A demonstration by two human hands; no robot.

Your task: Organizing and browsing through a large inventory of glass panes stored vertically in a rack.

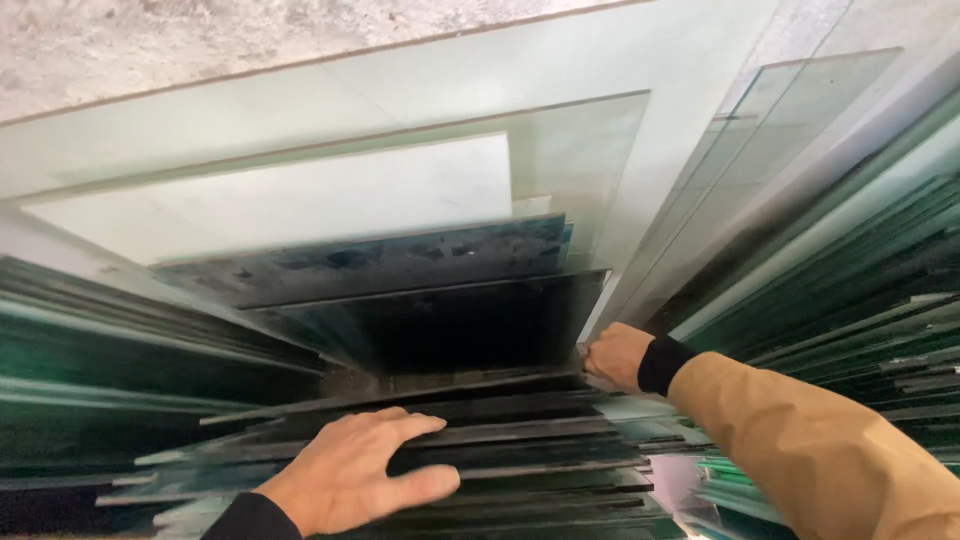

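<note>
I look straight down from the head camera into a rack of glass sheets standing on edge. My left hand (pixel 350 468) lies flat, palm down, fingers spread wide across the top edges of the near stack of dark glass panes (pixel 520 440). It grips nothing, just presses on the edges, thumb pointing right along one pane. My right hand (pixel 617 355) is further in and to the right, curled narrow at the right corner of a dark pane (pixel 440 320) that leans away from the near stack. The fingers seem to pinch that corner, but I cannot tell how firmly since the fingertips are hidden behind the glass edge. The right arm wears a tan jacket sleeve (pixel 810 450) with a black cuff (pixel 662 364); a black cuff also shows at the left wrist.

Between the leaning dark pane and the near stack there is a deep, dark gap. Behind the dark pane stand larger pale greenish sheets (pixel 300 200) leaning on a rough concrete wall (pixel 150 40). More green-edged sheets (pixel 860 290) are stacked at right, and others at far left.
</note>
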